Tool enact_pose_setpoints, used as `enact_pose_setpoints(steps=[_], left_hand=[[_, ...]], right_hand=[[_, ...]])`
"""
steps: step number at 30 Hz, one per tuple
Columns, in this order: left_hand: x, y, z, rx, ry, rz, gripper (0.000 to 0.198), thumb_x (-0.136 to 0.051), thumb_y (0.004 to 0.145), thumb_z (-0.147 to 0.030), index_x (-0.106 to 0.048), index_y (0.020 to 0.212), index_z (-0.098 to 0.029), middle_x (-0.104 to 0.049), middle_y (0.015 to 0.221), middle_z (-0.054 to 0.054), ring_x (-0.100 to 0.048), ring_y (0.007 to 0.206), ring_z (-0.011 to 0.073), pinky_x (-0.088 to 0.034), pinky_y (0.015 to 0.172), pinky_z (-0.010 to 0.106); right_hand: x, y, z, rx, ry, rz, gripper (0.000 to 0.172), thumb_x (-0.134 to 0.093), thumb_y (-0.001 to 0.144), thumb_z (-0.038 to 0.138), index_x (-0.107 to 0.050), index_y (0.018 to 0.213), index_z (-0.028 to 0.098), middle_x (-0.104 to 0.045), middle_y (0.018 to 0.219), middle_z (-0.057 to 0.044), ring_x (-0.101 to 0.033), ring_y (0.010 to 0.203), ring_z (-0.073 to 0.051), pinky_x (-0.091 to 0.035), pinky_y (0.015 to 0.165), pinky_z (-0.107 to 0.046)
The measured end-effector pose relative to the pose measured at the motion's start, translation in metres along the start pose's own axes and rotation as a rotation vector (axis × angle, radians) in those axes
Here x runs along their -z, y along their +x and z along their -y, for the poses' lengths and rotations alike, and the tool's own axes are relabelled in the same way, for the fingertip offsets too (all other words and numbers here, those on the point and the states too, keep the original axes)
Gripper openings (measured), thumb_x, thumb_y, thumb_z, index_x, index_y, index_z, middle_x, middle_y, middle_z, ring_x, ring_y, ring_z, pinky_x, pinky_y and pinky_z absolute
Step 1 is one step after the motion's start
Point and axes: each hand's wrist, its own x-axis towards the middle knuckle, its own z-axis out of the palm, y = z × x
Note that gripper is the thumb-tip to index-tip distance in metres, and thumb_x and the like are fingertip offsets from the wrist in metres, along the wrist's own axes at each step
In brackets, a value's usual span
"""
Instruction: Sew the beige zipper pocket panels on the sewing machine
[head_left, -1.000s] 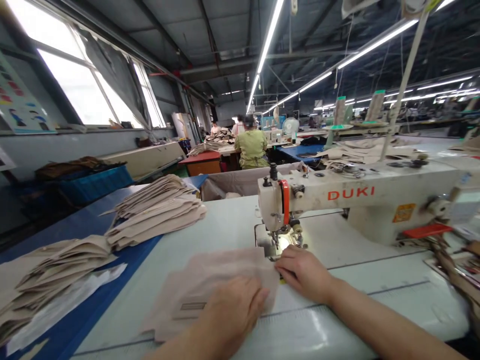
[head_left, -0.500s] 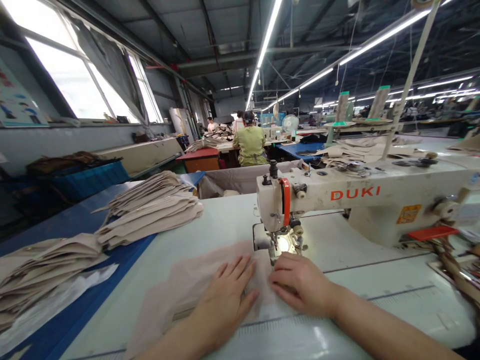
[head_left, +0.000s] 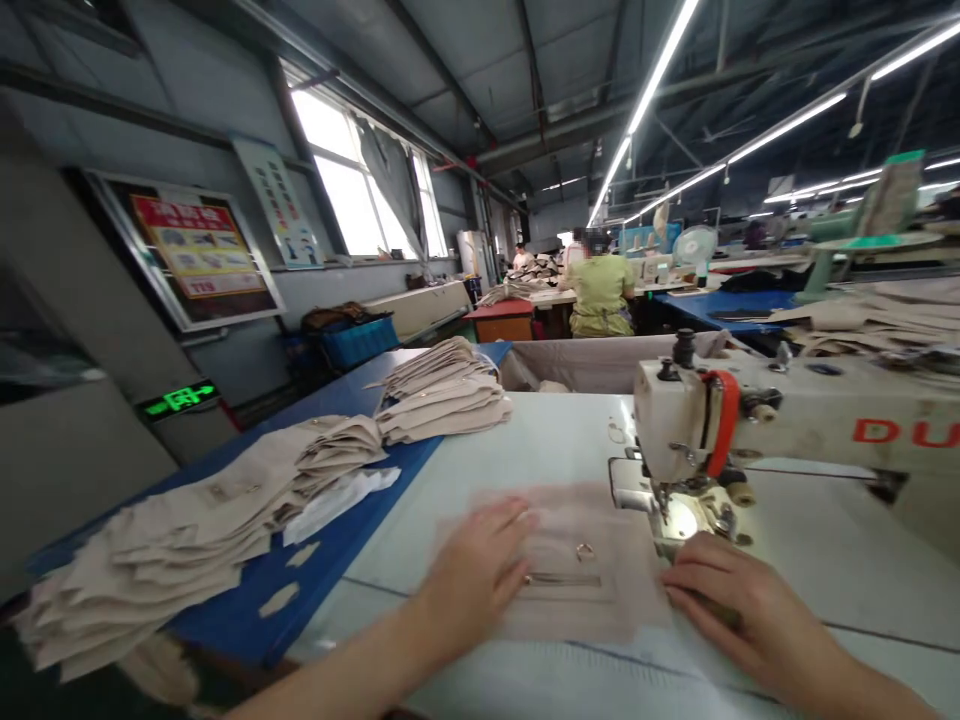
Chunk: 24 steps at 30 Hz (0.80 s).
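A thin beige fabric piece [head_left: 577, 570] with a zipper and a small metal ring lies flat on the pale sewing table [head_left: 540, 440]. My left hand [head_left: 472, 580] rests flat on the fabric's left edge, fingers spread. My right hand [head_left: 731, 600] lies on the fabric's right edge, fingers curled down onto the cloth, just in front of the needle area of the white sewing machine [head_left: 697, 420]. The machine's lamp lights the plate near my right fingers.
Stacks of beige cut pieces [head_left: 442, 395] and a longer beige pile [head_left: 187, 520] sit on a blue side table [head_left: 352, 510] at left. A white scrap [head_left: 337, 500] lies beside them. A person in a yellow-green top [head_left: 600, 295] sits ahead at another station.
The view has swung left, so the machine now sits at right. My left hand slid to the fabric's left edge and both hands spread apart, laying the piece flat.
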Motion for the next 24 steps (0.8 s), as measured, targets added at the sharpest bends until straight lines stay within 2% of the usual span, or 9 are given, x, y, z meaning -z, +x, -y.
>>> enact_pose_setpoints(steps=[2, 5, 7, 9, 13, 24], left_hand=[[0.019, -0.023, 0.041, 0.185, 0.075, -0.032, 0.039, -0.044, 0.095, -0.029, -0.063, 0.128, -0.019, -0.063, 0.134, 0.011, -0.057, 0.125, 0.0235, -0.043, 0.11, 0.039], [0.051, -0.053, 0.104, 0.551, 0.261, 0.001, 0.04, -0.044, 0.093, -0.033, -0.066, 0.123, -0.018, -0.065, 0.132, 0.011, -0.058, 0.124, 0.0266, -0.042, 0.109, 0.041], [0.066, -0.066, 0.135, 0.667, 0.315, 0.016, 0.04, -0.046, 0.09, -0.03, -0.067, 0.12, -0.015, -0.066, 0.129, 0.014, -0.06, 0.12, 0.0306, -0.045, 0.105, 0.045], [0.072, -0.076, 0.155, 0.709, 0.327, 0.043, 0.037, -0.049, 0.086, -0.027, -0.07, 0.112, -0.013, -0.069, 0.122, 0.016, -0.064, 0.113, 0.0321, -0.048, 0.1, 0.045], [0.067, -0.084, 0.167, 0.692, 0.321, 0.094, 0.031, -0.045, 0.087, -0.023, -0.073, 0.097, -0.016, -0.072, 0.113, 0.013, -0.067, 0.106, 0.0275, -0.049, 0.097, 0.037], [0.067, -0.082, 0.16, 0.704, 0.287, 0.045, 0.028, -0.043, 0.087, -0.021, -0.071, 0.084, -0.018, -0.073, 0.1, 0.012, -0.068, 0.098, 0.0268, -0.049, 0.09, 0.035]], right_hand=[[-0.002, -0.002, -0.005, 0.02, 0.002, -0.032, 0.021, -0.047, 0.098, 0.02, -0.068, 0.095, 0.022, -0.066, 0.087, -0.007, -0.063, 0.081, -0.018, -0.052, 0.07, -0.027], [-0.005, -0.003, -0.008, 0.03, 0.002, -0.067, 0.02, -0.049, 0.097, 0.021, -0.069, 0.093, 0.023, -0.067, 0.087, -0.007, -0.065, 0.081, -0.018, -0.054, 0.072, -0.026], [-0.005, -0.001, -0.008, 0.042, 0.004, -0.073, 0.02, -0.05, 0.096, 0.022, -0.069, 0.091, 0.023, -0.068, 0.086, -0.006, -0.066, 0.079, -0.017, -0.055, 0.071, -0.025], [-0.006, 0.0, -0.007, 0.059, -0.003, -0.082, 0.018, -0.051, 0.096, 0.022, -0.069, 0.091, 0.023, -0.068, 0.085, -0.005, -0.067, 0.077, -0.016, -0.055, 0.069, -0.023], [-0.006, 0.002, -0.008, 0.061, -0.032, -0.095, 0.017, -0.052, 0.096, 0.024, -0.069, 0.093, 0.025, -0.068, 0.083, -0.004, -0.067, 0.075, -0.016, -0.055, 0.067, -0.022], [-0.009, -0.003, -0.007, 0.05, -0.06, -0.051, 0.02, -0.05, 0.098, 0.026, -0.069, 0.091, 0.024, -0.068, 0.085, -0.005, -0.068, 0.077, -0.016, -0.056, 0.07, -0.022]])
